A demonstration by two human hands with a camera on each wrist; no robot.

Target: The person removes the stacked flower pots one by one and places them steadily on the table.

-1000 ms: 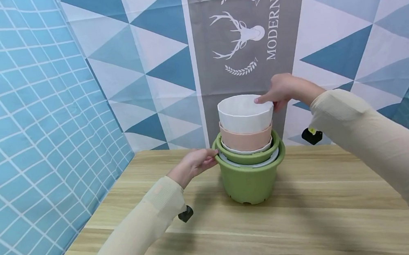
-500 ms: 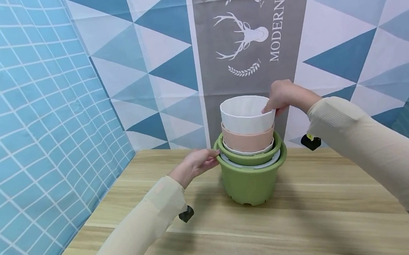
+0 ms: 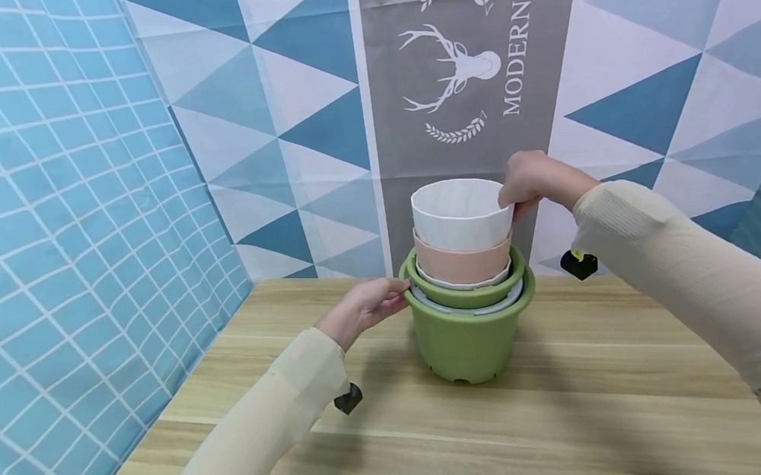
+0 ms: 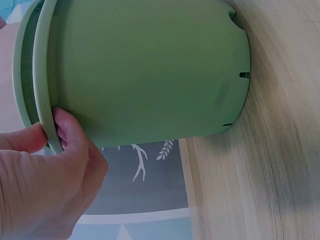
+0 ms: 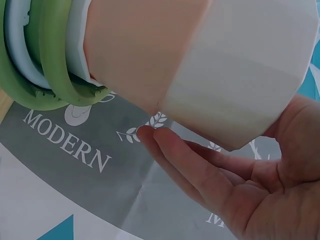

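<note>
A faceted white pot (image 3: 463,226) tops a nested stack, with a pink pot (image 3: 465,260) below it. These sit in a smaller green pot (image 3: 476,296), which stands within a large green planter (image 3: 467,348). My left hand (image 3: 364,305) pinches the planter's left rim, thumb inside and fingers under the lip, as the left wrist view shows. At the white pot's right rim, my right hand (image 3: 530,183) grips the wall with its thumb over the edge. In the right wrist view its fingers (image 5: 187,155) extend along the outside; the thumb tip is hidden there.
The stack stands on a wood-grain table (image 3: 401,450), close to the patterned backdrop (image 3: 314,121) behind. A blue gridded sheet (image 3: 62,222) borders the table at left. A pale grey rim (image 3: 477,310) shows between the two green pots.
My right hand has lowered slightly, and its thumb has drawn back from inside the white pot to the right rim. My left hand keeps its place on the planter.
</note>
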